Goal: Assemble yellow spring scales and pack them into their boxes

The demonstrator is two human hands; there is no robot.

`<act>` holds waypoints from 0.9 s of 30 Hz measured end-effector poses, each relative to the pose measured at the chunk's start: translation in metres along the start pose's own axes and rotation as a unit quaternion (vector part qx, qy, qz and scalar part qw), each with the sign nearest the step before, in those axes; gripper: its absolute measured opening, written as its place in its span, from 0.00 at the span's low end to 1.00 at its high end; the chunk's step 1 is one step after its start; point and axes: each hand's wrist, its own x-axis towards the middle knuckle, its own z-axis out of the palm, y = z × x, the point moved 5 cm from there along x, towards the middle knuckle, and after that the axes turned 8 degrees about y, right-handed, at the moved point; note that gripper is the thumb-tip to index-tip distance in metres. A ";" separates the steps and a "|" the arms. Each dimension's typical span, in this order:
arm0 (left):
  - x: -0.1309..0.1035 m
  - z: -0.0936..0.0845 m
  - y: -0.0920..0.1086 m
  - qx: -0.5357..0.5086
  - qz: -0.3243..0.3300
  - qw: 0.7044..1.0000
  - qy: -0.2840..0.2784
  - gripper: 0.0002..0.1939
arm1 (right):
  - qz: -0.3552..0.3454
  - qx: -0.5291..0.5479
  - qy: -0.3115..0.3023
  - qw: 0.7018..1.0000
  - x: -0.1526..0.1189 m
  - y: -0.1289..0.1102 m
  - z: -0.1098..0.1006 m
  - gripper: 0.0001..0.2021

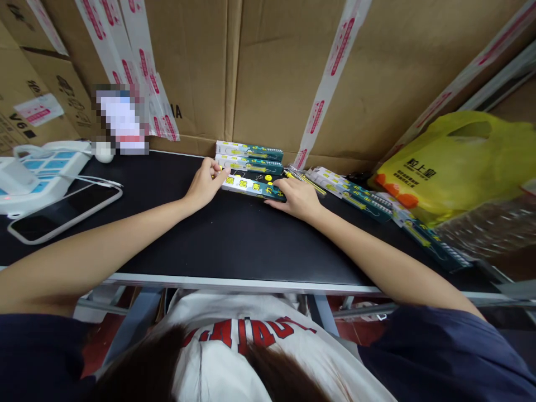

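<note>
A narrow printed cardboard box [253, 186], white and dark green with large yellow characters, lies in front of me on the black table. My right hand [298, 196] grips its right end, thumb along the near side. My left hand [206, 181] is at the box's left end, fingers pinched together. A bit of yellow shows by those fingertips, but what they hold is mostly hidden. Just behind the box are a small round yellow piece [268, 177] and some thin metal hooks. Two similar boxes [250, 164] lie stacked further back.
Yellow and metal rods [307, 181] lie right of my right hand. More printed boxes [355, 195] stretch rightward towards a yellow plastic bag [422, 162]. On the left are a phone [67, 212] and a white power strip [62, 162]. Large taped cartons [268, 72] stand behind the table.
</note>
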 end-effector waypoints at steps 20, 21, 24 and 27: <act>0.020 -0.026 -0.024 -0.079 -0.020 0.982 0.168 0.29 | 0.232 0.307 0.012 0.923 -0.003 0.013 0.012 0.20; 0.019 -0.026 -0.023 -0.077 -0.016 0.983 0.168 0.29 | 0.236 0.313 0.018 0.920 -0.004 0.012 0.012 0.20; 0.017 -0.027 -0.018 -0.051 0.008 0.986 0.160 0.27 | 0.238 0.305 0.032 0.922 -0.005 0.009 0.009 0.20; 0.013 -0.026 -0.010 -0.004 0.041 0.990 0.133 0.24 | 0.220 0.254 0.050 0.941 -0.006 0.008 0.005 0.17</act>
